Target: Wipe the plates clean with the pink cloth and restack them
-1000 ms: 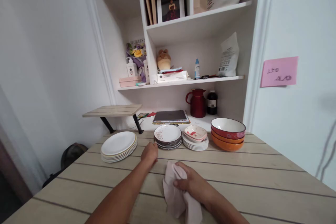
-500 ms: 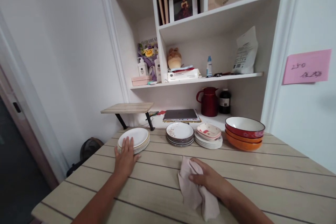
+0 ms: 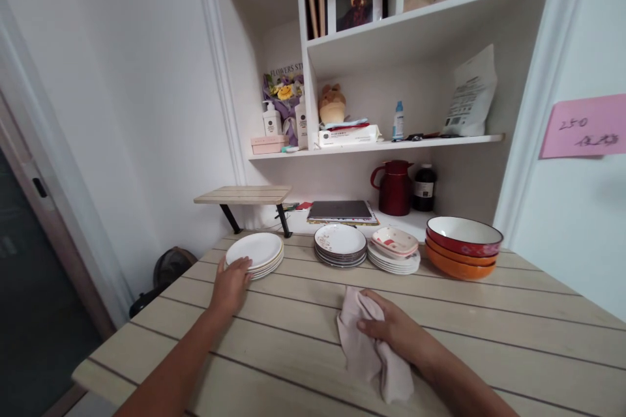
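Observation:
My left hand (image 3: 231, 281) is at the near left edge of a stack of white plates (image 3: 257, 249). Its thumb side lies over the top rim and the fingers curl round the edge, partly hidden. How many plates it grips I cannot tell. My right hand (image 3: 391, 326) pinches a crumpled pale pink cloth (image 3: 360, 339), which hangs down over the wooden table in front of me.
Along the table's (image 3: 293, 319) back stand dark-rimmed plates (image 3: 340, 241), small white plates (image 3: 394, 262) with a patterned dish (image 3: 395, 241) on top, and stacked bowls (image 3: 462, 251). Behind are a raised wooden stand (image 3: 244, 194), a laptop (image 3: 340, 210) and a red jug (image 3: 395, 187).
My left hand has gone from lying spread on the top plate to curling at the stack's near edge. The right hand still holds the cloth. The view has shifted slightly.

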Available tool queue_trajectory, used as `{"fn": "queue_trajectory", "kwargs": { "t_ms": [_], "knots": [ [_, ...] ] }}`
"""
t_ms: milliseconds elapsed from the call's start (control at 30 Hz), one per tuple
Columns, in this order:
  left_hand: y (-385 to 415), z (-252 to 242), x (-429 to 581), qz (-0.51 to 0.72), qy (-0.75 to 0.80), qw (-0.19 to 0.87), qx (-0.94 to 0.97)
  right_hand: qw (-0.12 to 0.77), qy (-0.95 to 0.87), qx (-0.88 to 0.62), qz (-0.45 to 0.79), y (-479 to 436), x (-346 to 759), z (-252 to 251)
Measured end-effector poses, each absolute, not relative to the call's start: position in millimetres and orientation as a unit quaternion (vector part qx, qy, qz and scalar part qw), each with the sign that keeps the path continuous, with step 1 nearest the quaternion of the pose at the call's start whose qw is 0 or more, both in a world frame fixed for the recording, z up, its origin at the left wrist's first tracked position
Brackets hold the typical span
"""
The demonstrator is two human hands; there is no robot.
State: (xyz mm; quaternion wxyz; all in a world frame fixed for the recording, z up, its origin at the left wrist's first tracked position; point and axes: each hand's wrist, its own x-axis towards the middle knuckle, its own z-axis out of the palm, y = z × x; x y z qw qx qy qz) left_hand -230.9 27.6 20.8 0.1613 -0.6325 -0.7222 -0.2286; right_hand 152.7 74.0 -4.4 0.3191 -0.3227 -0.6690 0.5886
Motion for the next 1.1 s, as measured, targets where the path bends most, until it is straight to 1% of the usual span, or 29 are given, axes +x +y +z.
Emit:
{"fn": "queue_trajectory", "kwargs": {
  "t_ms": [300,533,800,933,1100],
  "knots": [
    [30.0,37.6,-235.5,-0.272,-0.711,0.094,-0.641,0.316,-0.673,-0.309,0.593,73.9,152.1,-4.7],
    [24.1,37.4,-233.5,-0.323,-0.694,0.065,-0.640,0.314,-0.680,-0.321,0.579,74.8,153.9,-4.5],
    [7.1,36.8,-216.6,-0.330,-0.660,0.105,-0.666,0.315,-0.663,-0.327,0.596,72.8,152.7,-4.5],
    [-7.3,38.5,-193.9,-0.315,-0.602,0.156,-0.717,0.336,-0.594,-0.350,0.642,69.8,155.1,-2.5],
    [-23.8,36.1,-169.7,-0.249,-0.548,0.168,-0.780,0.368,-0.529,-0.311,0.699,68.8,158.3,1.2]
  ]
}}
